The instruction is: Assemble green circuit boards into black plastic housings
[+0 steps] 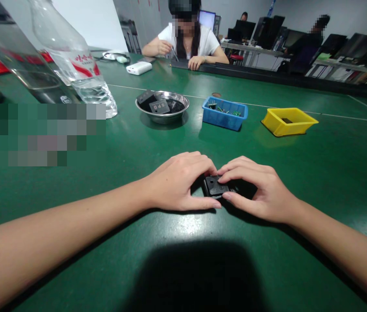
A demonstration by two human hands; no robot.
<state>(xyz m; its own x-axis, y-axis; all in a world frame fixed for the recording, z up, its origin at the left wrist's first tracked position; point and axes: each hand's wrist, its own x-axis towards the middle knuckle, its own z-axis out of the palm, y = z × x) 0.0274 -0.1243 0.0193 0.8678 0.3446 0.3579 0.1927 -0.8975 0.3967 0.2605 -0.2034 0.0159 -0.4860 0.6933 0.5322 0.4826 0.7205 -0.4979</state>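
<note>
A small black plastic case [216, 186] with a round hole in its top rests on the green table [183, 260]. My left hand [186, 182] grips it from the left, fingertips at the far edge and thumb along the near edge. From the right, my right hand [258, 186] holds the same case, with fingers on its top and thumb at the near right corner. Beyond my hands stand a metal bowl [164, 118] of black covers, a blue bin [224, 119] with small green circuit boards, and a yellow bin [289, 125] with a dark piece inside.
Plastic bottles [76, 65] stand at the far left. A white box-shaped device [139, 68] lies farther back. Across the table sits a person [186, 43] holding a thin tool, beside a long black strip [268, 76]. Desks and monitors are behind.
</note>
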